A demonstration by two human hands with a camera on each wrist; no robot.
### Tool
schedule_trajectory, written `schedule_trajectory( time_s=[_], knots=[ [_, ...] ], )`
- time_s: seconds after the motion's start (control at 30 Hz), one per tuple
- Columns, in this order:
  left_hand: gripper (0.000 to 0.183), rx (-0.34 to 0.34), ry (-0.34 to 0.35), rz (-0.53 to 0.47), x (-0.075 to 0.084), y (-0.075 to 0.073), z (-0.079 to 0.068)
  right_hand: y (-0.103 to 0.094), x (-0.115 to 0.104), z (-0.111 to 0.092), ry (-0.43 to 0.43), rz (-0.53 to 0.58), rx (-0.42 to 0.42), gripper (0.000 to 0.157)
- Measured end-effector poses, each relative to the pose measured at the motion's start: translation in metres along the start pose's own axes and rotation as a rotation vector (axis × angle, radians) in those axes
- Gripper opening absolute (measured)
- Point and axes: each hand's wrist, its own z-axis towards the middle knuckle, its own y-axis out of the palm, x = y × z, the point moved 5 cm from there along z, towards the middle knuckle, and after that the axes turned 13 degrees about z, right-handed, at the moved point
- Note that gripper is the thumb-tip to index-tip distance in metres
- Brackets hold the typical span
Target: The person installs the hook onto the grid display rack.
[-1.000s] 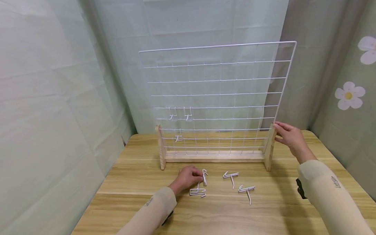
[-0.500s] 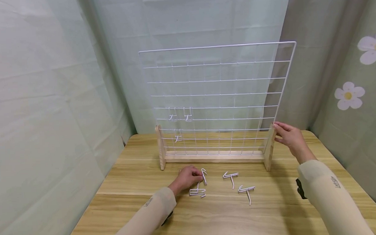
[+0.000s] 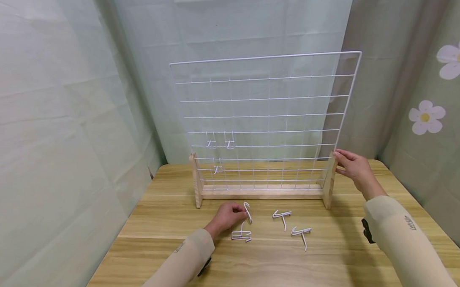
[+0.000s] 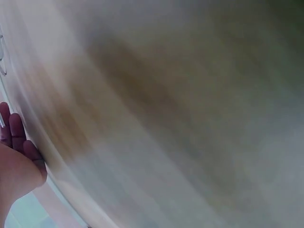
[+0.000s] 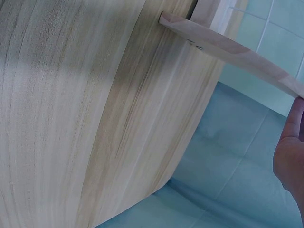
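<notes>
A white wire grid panel (image 3: 287,115) stands upright in a wooden base (image 3: 262,194). My left hand (image 3: 225,216) pinches a white wire hook (image 3: 249,218) low over the table, just in front of the base. Under that hand a second hook (image 3: 241,235) lies on the wood. At the panel's right side, my right hand (image 3: 356,173) grips the top of the wooden upright (image 3: 330,184), thumb on its near face. The right wrist view has the fingers at the upright's (image 5: 228,47) end. Only part of my left hand (image 4: 21,152) shows in its own wrist view.
Two loose hooks, one farther back (image 3: 282,214) and one nearer (image 3: 301,232), lie right of my left hand. Three hooks hang on the panel's left part, one of them lower (image 3: 217,168). Pale cloth curtains (image 3: 81,123) surround the wooden table (image 3: 149,222).
The hook in my left hand has risen slightly and tipped its top to the left. My right hand keeps its hold on the upright.
</notes>
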Motion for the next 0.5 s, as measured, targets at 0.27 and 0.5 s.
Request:
schedule_trajectory(
  time_s=[0.27,0.5],
  knots=[
    [0.006,0.025,-0.037,-0.023,0.0045,-0.0027,0.0017,-0.0006,0.0015,0.0014,-0.002,-0.018,0.006,0.070],
    [0.008,0.043,-0.061,-0.067,0.0076,-0.0028,0.0055,-0.0010,0.0016,0.0021,-0.007,-0.003,0.006,0.069]
  ],
)
